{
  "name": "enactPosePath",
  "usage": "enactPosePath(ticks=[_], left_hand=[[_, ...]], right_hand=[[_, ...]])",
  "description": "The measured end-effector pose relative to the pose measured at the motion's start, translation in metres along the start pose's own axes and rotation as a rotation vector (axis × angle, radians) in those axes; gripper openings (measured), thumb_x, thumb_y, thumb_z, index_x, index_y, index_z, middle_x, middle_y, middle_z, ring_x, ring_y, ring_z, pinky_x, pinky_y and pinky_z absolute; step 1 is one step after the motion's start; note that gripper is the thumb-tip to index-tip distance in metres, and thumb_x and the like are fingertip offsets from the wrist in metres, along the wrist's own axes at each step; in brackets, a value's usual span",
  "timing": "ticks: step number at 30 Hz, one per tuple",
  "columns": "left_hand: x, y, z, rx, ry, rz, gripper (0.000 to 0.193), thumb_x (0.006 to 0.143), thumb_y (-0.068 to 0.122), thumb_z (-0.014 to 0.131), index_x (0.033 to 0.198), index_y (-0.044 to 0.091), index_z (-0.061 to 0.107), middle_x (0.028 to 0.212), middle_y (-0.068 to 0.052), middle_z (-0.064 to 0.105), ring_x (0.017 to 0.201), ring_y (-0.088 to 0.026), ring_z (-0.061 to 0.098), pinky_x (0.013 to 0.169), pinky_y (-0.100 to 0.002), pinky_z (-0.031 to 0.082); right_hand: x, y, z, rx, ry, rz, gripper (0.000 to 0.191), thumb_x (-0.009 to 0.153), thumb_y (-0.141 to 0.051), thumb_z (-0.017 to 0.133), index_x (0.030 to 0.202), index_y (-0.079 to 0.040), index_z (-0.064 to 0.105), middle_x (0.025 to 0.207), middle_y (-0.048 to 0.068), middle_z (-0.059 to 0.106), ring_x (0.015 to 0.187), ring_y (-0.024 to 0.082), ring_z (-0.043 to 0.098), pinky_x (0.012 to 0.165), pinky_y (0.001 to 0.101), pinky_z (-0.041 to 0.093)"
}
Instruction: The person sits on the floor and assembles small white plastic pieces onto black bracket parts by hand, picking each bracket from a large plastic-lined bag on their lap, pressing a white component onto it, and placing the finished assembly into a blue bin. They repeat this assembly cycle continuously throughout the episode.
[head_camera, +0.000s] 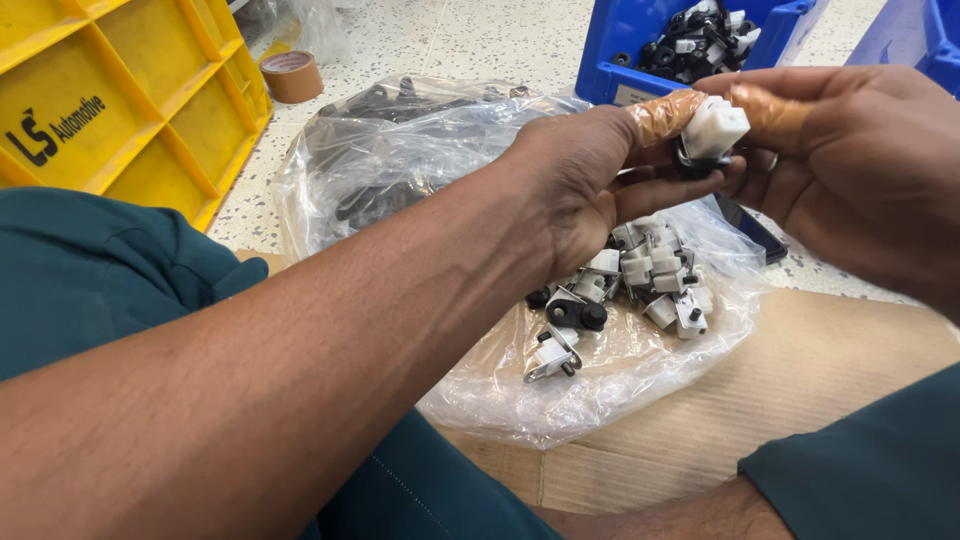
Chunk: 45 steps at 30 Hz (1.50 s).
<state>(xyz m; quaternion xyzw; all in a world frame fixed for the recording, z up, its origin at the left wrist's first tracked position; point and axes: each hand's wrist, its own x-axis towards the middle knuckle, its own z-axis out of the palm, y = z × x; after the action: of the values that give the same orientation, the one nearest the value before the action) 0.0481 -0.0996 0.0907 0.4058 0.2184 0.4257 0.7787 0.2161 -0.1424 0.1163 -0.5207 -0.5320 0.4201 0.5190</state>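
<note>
Gripping one small white-and-black part (712, 135) between them at the upper right of the frame, the left hand (590, 180) and right hand (860, 165) both pinch it. Many like parts (650, 275) remain loose on the clear bag (600, 380); the blue bin (640, 40) already holds some.

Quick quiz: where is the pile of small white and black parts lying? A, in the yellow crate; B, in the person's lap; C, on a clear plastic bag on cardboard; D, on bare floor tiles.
C: the pile of parts rests on the clear plastic bag spread over the cardboard.
</note>
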Motion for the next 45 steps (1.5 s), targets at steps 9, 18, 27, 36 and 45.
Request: enactPosePath(ticks=[9, 18, 27, 36, 45], left_hand=[[0.006, -0.012, -0.005, 0.080, -0.013, -0.117, 0.037, 0.094, 0.015, 0.064, 0.118, -0.014, 0.062, 0.107, -0.025, 0.068, 0.095, -0.034, 0.076, 0.075, -0.028, 0.070], [0.011, -0.010, -0.014, 0.113, -0.137, -0.204, 0.044, 0.087, 0.015, 0.071, 0.120, -0.013, 0.060, 0.107, -0.026, 0.071, 0.096, -0.034, 0.076, 0.077, -0.030, 0.070], [0.005, -0.001, -0.016, 0.048, -0.176, -0.272, 0.038, 0.087, 0.014, 0.071, 0.117, -0.006, 0.060, 0.105, -0.021, 0.074, 0.092, -0.028, 0.077, 0.075, -0.027, 0.071], [-0.003, -0.006, 0.005, 0.056, 0.115, -0.021, 0.040, 0.099, 0.019, 0.077, 0.119, -0.011, 0.060, 0.105, -0.016, 0.065, 0.079, -0.014, 0.068, 0.070, -0.021, 0.063], [-0.004, -0.004, 0.004, 0.120, 0.405, -0.095, 0.024, 0.097, 0.002, 0.050, 0.111, -0.006, 0.068, 0.081, -0.011, 0.069, 0.065, -0.013, 0.065, 0.056, -0.022, 0.059]], right_hand=[[0.004, -0.004, -0.001, -0.186, -0.061, -0.007, 0.035, 0.104, -0.010, 0.054, 0.131, 0.010, 0.064, 0.126, 0.029, 0.071, 0.112, 0.034, 0.075, 0.099, 0.0426, 0.062], [0.016, -0.007, -0.017, -0.237, -0.301, 0.013, 0.039, 0.105, -0.012, 0.048, 0.136, 0.005, 0.065, 0.129, 0.025, 0.073, 0.116, 0.027, 0.075, 0.092, 0.0422, 0.064], [0.023, 0.002, -0.021, -0.219, -0.197, 0.156, 0.044, 0.098, 0.000, 0.042, 0.134, 0.001, 0.067, 0.119, 0.016, 0.077, 0.105, 0.023, 0.077, 0.076, 0.0316, 0.059], [0.009, 0.025, -0.001, 0.329, 0.058, 0.302, 0.024, 0.110, -0.017, 0.047, 0.125, 0.002, 0.055, 0.112, 0.007, 0.058, 0.092, 0.003, 0.059, 0.082, 0.0144, 0.057], [-0.009, 0.021, 0.015, 0.123, -0.002, 0.205, 0.040, 0.115, -0.037, 0.044, 0.129, -0.002, 0.058, 0.106, 0.006, 0.063, 0.098, 0.013, 0.062, 0.085, 0.0326, 0.055]])
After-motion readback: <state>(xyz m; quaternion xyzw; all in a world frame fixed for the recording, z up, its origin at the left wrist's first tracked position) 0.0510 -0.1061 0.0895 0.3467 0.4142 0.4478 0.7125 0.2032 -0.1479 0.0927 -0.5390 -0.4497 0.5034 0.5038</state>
